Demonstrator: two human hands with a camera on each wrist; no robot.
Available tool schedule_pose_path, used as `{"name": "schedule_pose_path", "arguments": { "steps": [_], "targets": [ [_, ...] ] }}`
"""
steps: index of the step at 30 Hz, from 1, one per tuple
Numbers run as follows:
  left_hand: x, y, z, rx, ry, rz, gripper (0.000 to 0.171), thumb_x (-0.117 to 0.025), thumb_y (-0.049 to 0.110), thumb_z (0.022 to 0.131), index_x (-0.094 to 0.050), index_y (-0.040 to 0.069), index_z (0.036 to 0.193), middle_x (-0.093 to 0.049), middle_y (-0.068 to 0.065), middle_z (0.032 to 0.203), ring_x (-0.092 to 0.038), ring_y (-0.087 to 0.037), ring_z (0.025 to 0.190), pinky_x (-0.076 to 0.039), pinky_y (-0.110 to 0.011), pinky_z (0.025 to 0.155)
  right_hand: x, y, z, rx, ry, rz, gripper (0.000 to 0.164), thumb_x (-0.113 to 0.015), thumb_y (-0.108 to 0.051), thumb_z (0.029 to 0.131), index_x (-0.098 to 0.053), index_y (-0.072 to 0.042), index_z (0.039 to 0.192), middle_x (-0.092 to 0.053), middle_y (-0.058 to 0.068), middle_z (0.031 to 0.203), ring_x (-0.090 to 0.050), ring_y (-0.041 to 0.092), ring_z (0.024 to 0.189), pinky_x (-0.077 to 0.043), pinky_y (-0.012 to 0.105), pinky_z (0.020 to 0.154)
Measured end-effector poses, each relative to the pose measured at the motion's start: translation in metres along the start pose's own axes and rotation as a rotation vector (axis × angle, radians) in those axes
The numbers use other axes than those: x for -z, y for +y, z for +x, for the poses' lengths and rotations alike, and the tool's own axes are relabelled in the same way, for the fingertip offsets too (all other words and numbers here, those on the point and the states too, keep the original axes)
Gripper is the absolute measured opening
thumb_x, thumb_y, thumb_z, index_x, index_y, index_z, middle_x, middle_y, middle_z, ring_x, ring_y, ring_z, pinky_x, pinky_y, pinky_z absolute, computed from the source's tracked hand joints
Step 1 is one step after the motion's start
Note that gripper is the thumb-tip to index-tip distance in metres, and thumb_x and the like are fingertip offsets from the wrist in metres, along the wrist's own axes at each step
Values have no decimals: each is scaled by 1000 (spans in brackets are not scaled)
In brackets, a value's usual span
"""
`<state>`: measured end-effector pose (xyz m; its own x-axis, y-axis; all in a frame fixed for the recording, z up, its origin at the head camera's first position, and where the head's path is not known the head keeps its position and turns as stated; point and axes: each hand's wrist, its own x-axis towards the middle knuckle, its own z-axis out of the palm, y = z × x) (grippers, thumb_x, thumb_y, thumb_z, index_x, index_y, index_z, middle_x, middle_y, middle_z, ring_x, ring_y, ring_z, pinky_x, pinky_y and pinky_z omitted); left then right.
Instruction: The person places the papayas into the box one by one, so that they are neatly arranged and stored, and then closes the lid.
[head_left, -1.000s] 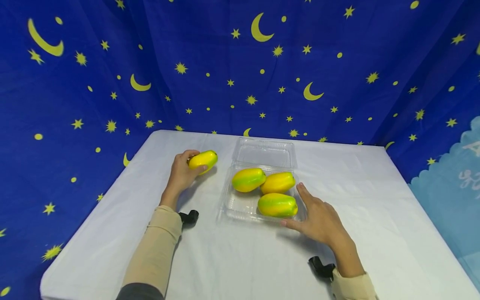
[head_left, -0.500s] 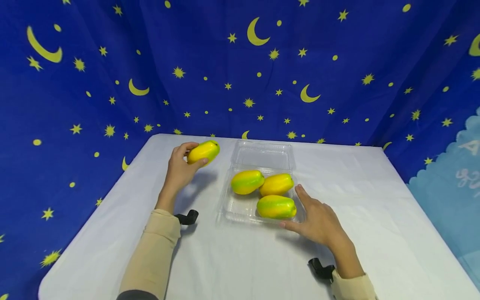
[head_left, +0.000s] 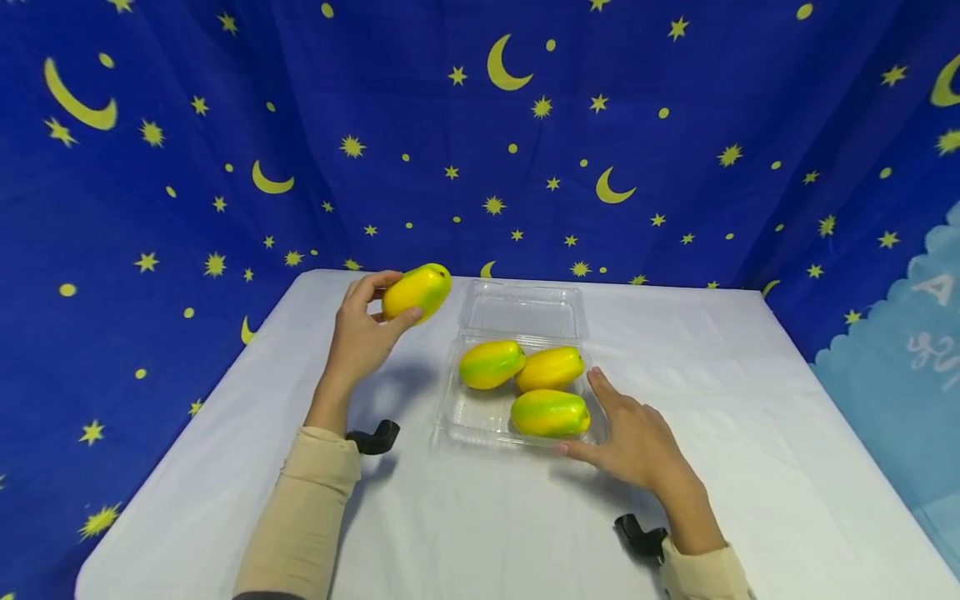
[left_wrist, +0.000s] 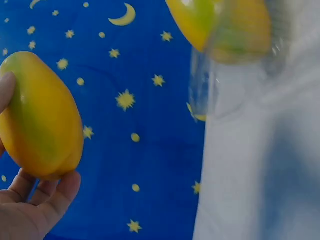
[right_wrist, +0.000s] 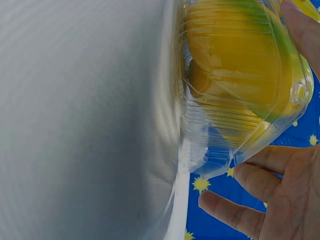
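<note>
The left hand (head_left: 363, 333) gripped a yellow fruit (head_left: 417, 293) with its thumb and fingers and held it up over the white table (head_left: 480, 517), to the left of the clear box (head_left: 476, 408). Three more fruits (head_left: 551, 369) lay in the box, and its lid (head_left: 522, 308) was open at the back. The right hand (head_left: 639, 437) was loose, its fingers spread, touching the box's right side. Behind hung a blue cloth (head_left: 420, 100) with moons and stars
</note>
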<state>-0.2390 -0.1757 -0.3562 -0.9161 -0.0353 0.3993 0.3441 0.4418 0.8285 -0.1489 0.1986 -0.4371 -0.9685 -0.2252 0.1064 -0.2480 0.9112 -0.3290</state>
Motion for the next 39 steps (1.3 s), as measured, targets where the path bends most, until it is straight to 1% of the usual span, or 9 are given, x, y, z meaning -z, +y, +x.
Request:
{"name": "schedule_pose_path", "arguments": {
  "steps": [4,9,14,19,22,29,33,39],
  "targets": [
    [-4,11,-6,-26,-46,-29,55,-80,40,85,-58,24,133,-52,1,134,-51,-17,121,-52,-45,94,0,-1,0,6,-2,1,121,-63,-84,73,-26,-7,159,-33,11,162,-54,43,131,-48,61,101],
    [-17,22,-10,-60,-116,-65,54,-80,40,85,-58,29,133,-52,5,135,-52,-15,118,-54,-46,93,3,-1,0,4,-3,2,122,-64,-83,73,-26,-6,159,-33,12,162,-53,43,132,-47,62,102],
    [-34,24,-14,-85,-177,-57,52,-80,41,85,-59,30,132,-54,6,131,-53,-14,115,-56,-44,91,2,0,1,-5,-7,11,122,-64,-83,73,-25,-6,159,-33,13,162,-52,43,133,-46,62,102],
    [-44,24,-23,-78,-236,-26,53,-78,42,87,-58,29,134,-56,4,132,-54,-16,117,-56,-43,92,2,0,2,7,-13,3,121,-64,-83,74,-24,-6,159,-32,12,163,-49,43,136,-45,63,103],
    [-46,23,-30,-73,-264,-2,54,-77,43,87,-57,27,135,-55,2,133,-53,-16,118,-56,-43,93,2,-1,2,8,-12,-1,121,-64,-82,74,-24,-6,159,-32,12,163,-49,43,137,-45,63,103],
    [-48,18,-44,-50,-293,21,55,-78,41,87,-56,25,135,-55,2,133,-54,-17,119,-55,-43,94,3,-3,2,0,-20,17,122,-64,-83,73,-22,-6,159,-30,12,163,-46,43,139,-43,64,105],
    [-48,16,-49,-48,-334,31,55,-76,42,88,-55,24,135,-54,2,134,-53,-17,120,-54,-45,95,3,-2,3,-3,-29,10,123,-62,-84,73,-21,-7,160,-29,11,164,-44,43,140,-42,65,105],
    [-48,10,-54,-36,-380,57,54,-76,44,88,-56,25,135,-55,3,133,-54,-17,120,-54,-45,96,5,-1,5,9,-41,7,123,-63,-83,74,-22,-6,159,-28,11,164,-44,42,141,-43,65,105]
  ]
}}
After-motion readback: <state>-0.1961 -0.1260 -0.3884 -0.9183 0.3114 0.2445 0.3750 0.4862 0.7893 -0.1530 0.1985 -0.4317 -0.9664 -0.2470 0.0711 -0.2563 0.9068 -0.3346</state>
